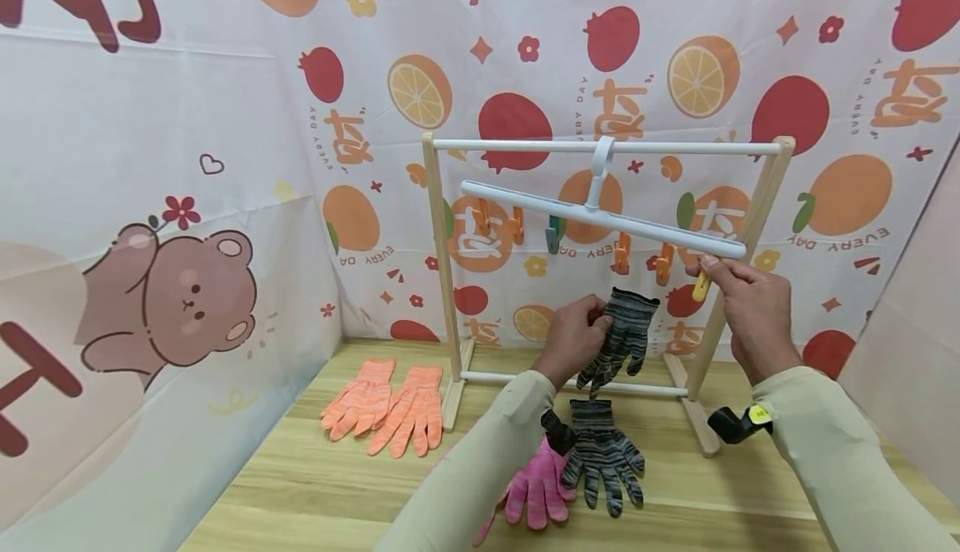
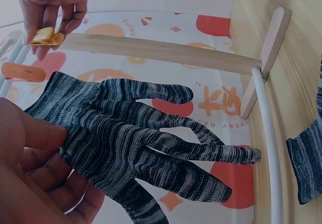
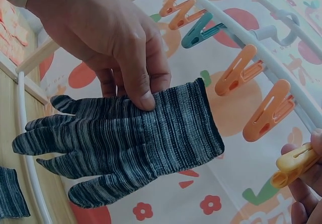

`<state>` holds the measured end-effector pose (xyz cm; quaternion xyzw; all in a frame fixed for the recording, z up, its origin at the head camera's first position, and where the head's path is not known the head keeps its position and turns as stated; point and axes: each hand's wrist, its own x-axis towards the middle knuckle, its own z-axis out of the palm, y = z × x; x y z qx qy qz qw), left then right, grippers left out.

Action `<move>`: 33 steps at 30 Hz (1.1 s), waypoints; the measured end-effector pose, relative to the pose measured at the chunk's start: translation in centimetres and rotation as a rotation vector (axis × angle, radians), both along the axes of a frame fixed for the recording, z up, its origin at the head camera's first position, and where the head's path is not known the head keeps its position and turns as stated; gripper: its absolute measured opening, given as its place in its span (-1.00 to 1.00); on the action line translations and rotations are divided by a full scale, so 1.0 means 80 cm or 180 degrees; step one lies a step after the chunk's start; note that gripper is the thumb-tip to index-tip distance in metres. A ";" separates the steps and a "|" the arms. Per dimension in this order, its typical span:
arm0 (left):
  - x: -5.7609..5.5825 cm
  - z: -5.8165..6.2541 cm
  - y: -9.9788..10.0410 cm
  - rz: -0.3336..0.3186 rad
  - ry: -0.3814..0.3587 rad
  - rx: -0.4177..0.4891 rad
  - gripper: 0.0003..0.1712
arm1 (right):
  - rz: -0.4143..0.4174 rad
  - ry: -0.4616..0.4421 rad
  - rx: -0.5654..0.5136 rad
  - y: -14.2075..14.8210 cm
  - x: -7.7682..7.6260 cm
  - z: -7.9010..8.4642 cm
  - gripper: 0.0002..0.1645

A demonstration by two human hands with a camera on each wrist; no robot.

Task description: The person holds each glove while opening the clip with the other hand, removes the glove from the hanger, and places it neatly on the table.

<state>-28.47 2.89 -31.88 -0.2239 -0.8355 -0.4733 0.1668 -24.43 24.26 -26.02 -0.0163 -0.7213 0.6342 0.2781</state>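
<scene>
My left hand (image 1: 573, 337) pinches a black-and-grey striped knit glove (image 1: 627, 327) near its cuff; the glove's fingers hang downward. Between the thumb and fingers of my right hand (image 1: 756, 306) is a yellow clothespin (image 1: 701, 287), at the low right end of a white hanger (image 1: 600, 217). The hanger tilts down to the right from the rack's top bar. Orange clothespins (image 3: 266, 110) and a teal clothespin (image 3: 203, 30) hang along it. In the right wrist view the glove's cuff is apart from these clothespins.
A second striped glove (image 1: 603, 456) lies on the table (image 1: 300, 485), partly over pink gloves (image 1: 536, 489). Two orange gloves (image 1: 405, 410) lie at the left. The wooden-legged rack (image 1: 442, 268) stands before a fruit-print cloth (image 1: 480, 27), with a low white crossbar (image 2: 269, 153).
</scene>
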 end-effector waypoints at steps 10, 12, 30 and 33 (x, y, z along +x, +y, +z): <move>0.001 0.000 -0.006 0.0090 0.0018 -0.0039 -0.93 | 0.0043 -0.0003 0.0027 0.003 -0.001 -0.001 -0.41; 0.000 -0.001 -0.007 0.0099 0.0020 -0.0043 -0.93 | 0.0044 -0.0014 0.0034 0.003 -0.001 -0.001 -0.39; -0.003 -0.004 -0.017 0.0108 -0.0046 -0.0017 -0.93 | 0.0072 0.0037 0.0017 0.002 0.000 -0.002 -0.44; -0.003 -0.003 -0.019 0.0116 -0.0051 -0.0018 -0.93 | 0.0100 0.0045 -0.0004 0.002 0.000 -0.002 -0.42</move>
